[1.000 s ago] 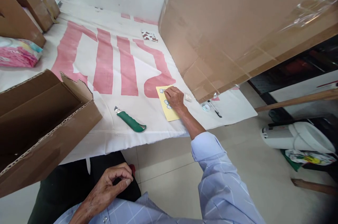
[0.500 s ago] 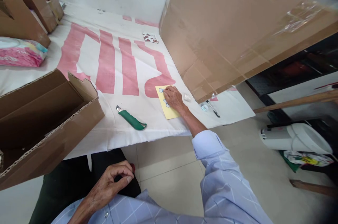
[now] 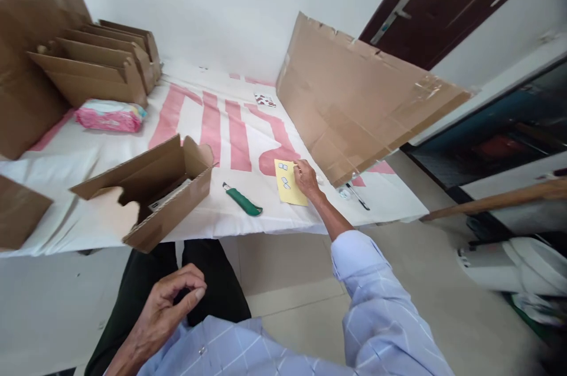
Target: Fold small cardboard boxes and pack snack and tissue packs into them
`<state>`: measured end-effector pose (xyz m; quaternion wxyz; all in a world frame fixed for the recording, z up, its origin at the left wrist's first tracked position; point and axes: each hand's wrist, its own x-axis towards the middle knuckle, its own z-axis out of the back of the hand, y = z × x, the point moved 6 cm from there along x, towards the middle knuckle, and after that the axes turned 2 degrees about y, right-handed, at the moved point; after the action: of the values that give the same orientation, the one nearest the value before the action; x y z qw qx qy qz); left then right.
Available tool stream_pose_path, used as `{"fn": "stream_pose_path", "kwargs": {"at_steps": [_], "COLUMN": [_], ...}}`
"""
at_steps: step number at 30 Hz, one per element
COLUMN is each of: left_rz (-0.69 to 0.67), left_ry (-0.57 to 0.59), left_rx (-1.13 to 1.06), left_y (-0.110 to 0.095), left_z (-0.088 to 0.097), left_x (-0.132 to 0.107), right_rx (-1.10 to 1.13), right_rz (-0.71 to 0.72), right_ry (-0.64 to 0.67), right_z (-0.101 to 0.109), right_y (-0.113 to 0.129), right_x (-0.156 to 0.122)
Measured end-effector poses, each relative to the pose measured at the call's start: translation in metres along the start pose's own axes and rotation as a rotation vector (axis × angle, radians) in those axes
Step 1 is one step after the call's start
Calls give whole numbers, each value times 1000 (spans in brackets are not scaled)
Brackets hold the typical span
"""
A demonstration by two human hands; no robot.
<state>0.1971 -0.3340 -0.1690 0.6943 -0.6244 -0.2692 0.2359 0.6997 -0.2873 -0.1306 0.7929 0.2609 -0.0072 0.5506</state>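
Note:
My right hand [image 3: 306, 180] rests at the right edge of a yellow card [image 3: 290, 190] on the cloth-covered table. Its fingers are bent and pinched together; whatever is between their tips is too small to make out. Small outlined pale shapes show on the card. Over my lap, my left hand [image 3: 170, 302] is loosely curled with nothing visible in it. A green utility knife [image 3: 244, 201] lies left of the card, its blade end pointing up and left. Part of a small pale lump shows just behind my right hand.
An open cardboard box [image 3: 177, 211] sits at the table's front edge. Behind it are a pink pack of wipes [image 3: 110, 116] and several folded cartons [image 3: 88, 84]. A large cardboard sheet [image 3: 354, 98] leans on the right, with a pen [image 3: 358, 196] beside it.
The view has swung, bringing in more of the left side and the door. My right hand has shifted from over the card to its right edge, uncovering more shapes. My left hand stays curled.

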Motion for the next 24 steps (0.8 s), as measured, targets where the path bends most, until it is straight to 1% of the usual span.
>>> {"fn": "stream_pose_path", "kwargs": {"at_steps": [2,4,5,6,7,8,10,12,13,15,18,21,24], "left_rz": [-72,-140,-163,-182,-192,-201,-216,-216,-208,-189,-189,-216,-185], "left_ry": [-268,-567,-693,-786,-836,-848,-797,-707,-662,-588,-489,-370,-248], "left_rx": [104,249,327,397,453,498,558,601,623,661,670,635,616], "left_y": [-11,-24,-31,-38,-43,-47,-54,-57,-59,-61,-65,-71,-79], "left_z": [40,79,96,111,123,133,146,152,153,156,164,175,186], "left_x": [-12,-23,-26,-26,-23,-16,2,20,27,37,37,25,13], "right_rx": [112,239,294,345,396,447,551,644,679,715,703,627,525], "right_rz": [53,130,171,206,237,262,299,326,341,371,423,513,616], "right_ry": [-55,-95,-101,-96,-80,-55,22,106,142,190,187,155,125], "right_z": [2,0,-3,-5,-8,-11,-18,-23,-25,-27,-21,-8,7], "right_y": [24,58,78,99,122,145,190,228,243,266,283,288,290], "right_x": [-4,-9,-12,-15,-18,-21,-25,-27,-28,-30,-45,-77,-111]}}
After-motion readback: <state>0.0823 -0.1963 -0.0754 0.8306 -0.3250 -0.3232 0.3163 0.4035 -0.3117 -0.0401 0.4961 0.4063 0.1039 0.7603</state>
